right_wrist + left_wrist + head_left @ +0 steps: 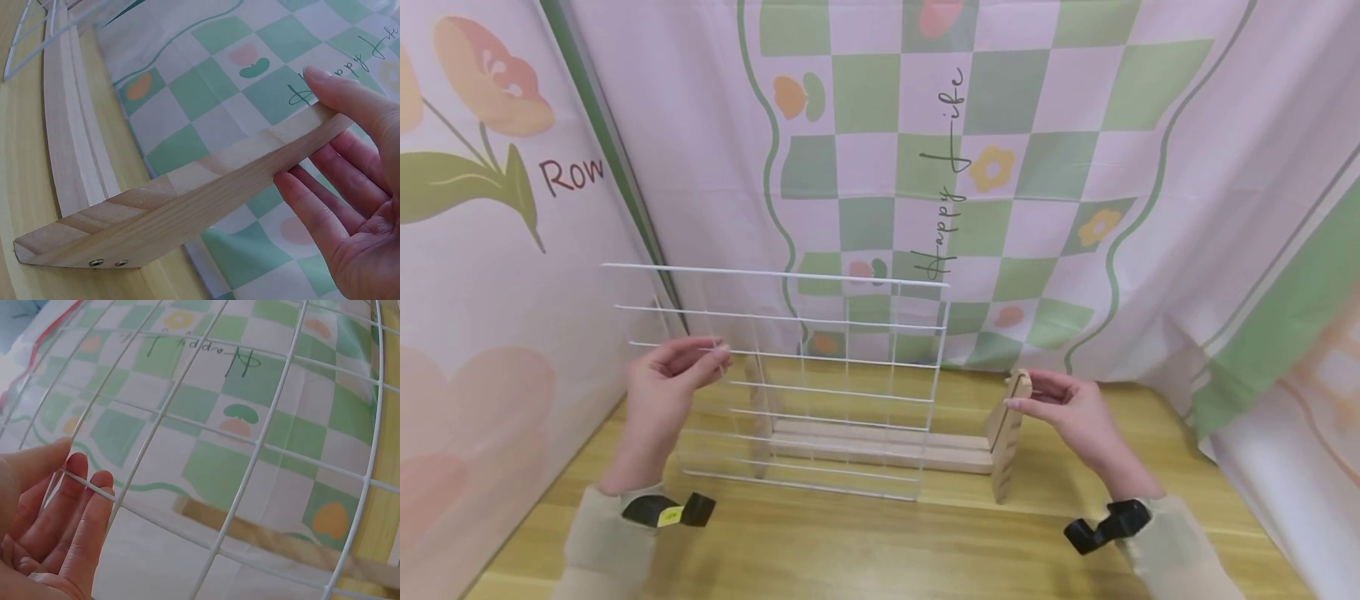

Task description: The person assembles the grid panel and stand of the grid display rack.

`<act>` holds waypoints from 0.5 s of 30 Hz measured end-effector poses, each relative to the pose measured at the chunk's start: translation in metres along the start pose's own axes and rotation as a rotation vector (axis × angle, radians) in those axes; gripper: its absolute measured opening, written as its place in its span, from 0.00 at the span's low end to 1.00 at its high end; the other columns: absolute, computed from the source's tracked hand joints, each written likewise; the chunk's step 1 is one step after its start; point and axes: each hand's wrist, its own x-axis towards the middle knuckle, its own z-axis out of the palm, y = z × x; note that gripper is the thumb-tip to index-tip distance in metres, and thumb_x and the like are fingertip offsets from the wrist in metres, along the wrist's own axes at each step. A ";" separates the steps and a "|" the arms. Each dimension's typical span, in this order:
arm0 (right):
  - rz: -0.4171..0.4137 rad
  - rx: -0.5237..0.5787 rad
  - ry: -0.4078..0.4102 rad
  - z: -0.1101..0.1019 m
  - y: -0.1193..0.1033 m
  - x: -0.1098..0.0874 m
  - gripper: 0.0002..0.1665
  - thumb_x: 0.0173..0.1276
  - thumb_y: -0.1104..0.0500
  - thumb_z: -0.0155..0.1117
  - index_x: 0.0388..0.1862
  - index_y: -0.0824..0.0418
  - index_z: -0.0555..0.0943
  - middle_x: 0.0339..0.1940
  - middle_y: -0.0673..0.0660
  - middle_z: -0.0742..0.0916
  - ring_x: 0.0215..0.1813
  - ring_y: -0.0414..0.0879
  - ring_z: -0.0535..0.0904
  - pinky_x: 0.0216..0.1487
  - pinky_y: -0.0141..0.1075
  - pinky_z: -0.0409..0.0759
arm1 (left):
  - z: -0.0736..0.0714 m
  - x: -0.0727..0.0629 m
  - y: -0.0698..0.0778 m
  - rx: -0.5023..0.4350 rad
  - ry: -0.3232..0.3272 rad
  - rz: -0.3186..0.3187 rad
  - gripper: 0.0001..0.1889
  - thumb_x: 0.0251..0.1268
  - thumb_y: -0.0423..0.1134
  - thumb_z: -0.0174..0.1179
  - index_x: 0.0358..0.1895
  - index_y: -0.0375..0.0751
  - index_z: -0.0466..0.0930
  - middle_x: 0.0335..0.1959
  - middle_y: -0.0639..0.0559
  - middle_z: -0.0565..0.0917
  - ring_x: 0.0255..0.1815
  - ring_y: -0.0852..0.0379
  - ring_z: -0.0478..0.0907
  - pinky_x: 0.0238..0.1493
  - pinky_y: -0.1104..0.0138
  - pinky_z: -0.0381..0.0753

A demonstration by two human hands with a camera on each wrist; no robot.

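A: Step in hand?

B: Judging by pose: holding & positioning, nothing fastened afaict. L hand (662,383) pinches a wire of white wire grid (847,360), L of its middle; grid approx upright, in front of L part of wooden frame (962,454)

A: R hand (1071,408)?

B: Thumb one side, fingers other, gripping top of R end piece (187,187); frame stands on table (850,550)

A: Grid touching frame?

B: Can't tell; wires overlap frame's bar in head view, no join visible. Same for grid's bottom edge vs table

A: Next move calls for?

B: My guess: steady R grip so frame doesn't slide, firm L pinch (off-centre, so grid could swing), & a check of gap btwn grid's R edge & R end piece
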 end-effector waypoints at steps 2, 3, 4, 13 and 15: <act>-0.003 0.012 0.006 0.002 0.000 -0.002 0.38 0.65 0.57 0.77 0.68 0.73 0.73 0.60 0.69 0.83 0.49 0.33 0.84 0.52 0.24 0.80 | 0.004 -0.001 0.001 0.004 0.001 -0.009 0.05 0.64 0.23 0.68 0.41 0.33 0.87 0.34 0.50 0.90 0.35 0.57 0.89 0.41 0.68 0.88; -0.003 0.015 0.010 0.003 -0.001 -0.002 0.38 0.65 0.57 0.77 0.68 0.73 0.73 0.60 0.69 0.83 0.49 0.33 0.84 0.51 0.24 0.80 | 0.007 -0.001 0.001 0.004 0.003 -0.015 0.05 0.64 0.23 0.68 0.41 0.33 0.87 0.34 0.50 0.90 0.35 0.57 0.89 0.41 0.68 0.88; -0.003 0.015 0.015 0.003 -0.001 -0.003 0.38 0.65 0.57 0.78 0.67 0.73 0.74 0.60 0.68 0.83 0.49 0.33 0.84 0.51 0.24 0.80 | 0.009 -0.002 0.001 0.009 0.004 -0.019 0.05 0.64 0.23 0.68 0.40 0.33 0.87 0.34 0.51 0.90 0.34 0.57 0.89 0.41 0.68 0.88; -0.015 0.009 0.036 0.006 0.000 -0.005 0.36 0.64 0.58 0.78 0.65 0.73 0.76 0.56 0.67 0.86 0.47 0.33 0.85 0.49 0.25 0.81 | 0.029 -0.006 0.006 0.049 0.037 -0.040 0.09 0.62 0.27 0.72 0.43 0.28 0.86 0.35 0.49 0.90 0.36 0.55 0.89 0.41 0.64 0.88; -0.025 0.016 0.028 0.006 0.002 -0.004 0.34 0.64 0.58 0.78 0.64 0.73 0.77 0.53 0.65 0.87 0.46 0.35 0.85 0.49 0.26 0.82 | 0.034 -0.006 0.009 0.070 0.041 -0.049 0.11 0.62 0.29 0.73 0.45 0.27 0.85 0.34 0.49 0.90 0.35 0.55 0.89 0.41 0.64 0.88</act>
